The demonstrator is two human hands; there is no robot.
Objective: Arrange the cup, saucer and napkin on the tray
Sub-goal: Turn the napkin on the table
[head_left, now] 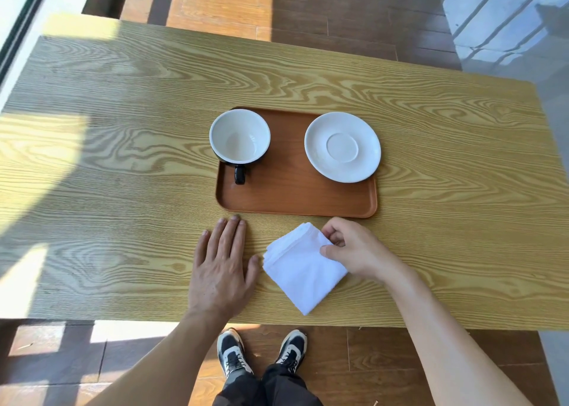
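Folded terry napkin (303,267); oblong wooden tray (295,196)

Person is wearing black trousers (277,387) and black-and-white laced trainers (234,354); both forearms are showing bare, no sleeves.

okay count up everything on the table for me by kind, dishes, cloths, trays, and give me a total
Cups: 1, the cup on the tray
Saucers: 1, the saucer on the tray
Trays: 1, the tray
Napkins: 1, the napkin on the table, pinched by the right hand
Total: 4
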